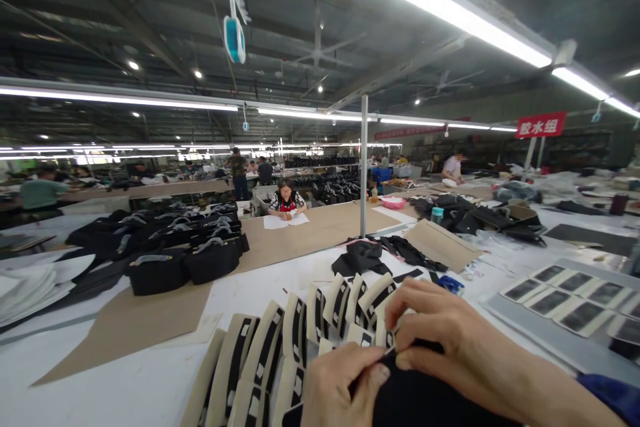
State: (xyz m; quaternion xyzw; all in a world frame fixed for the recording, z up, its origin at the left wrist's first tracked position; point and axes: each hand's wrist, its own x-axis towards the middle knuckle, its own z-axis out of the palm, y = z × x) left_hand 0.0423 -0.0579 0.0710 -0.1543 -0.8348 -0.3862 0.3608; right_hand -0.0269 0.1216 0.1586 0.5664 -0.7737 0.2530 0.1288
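A: Quickly, hands?
B: Black fabric piece (425,400) is pinched by left hand (345,387) and right hand (440,333), fingers closed, at the table's (125,380) near edge.
A: Nearby?
B: Cream-and-black pieces (280,347) are fanned just beyond.

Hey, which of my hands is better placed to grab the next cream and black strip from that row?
Probably the right hand: its fingertips already lie against the row of cream and black strips. The left hand sits lower, pinching the black piece.
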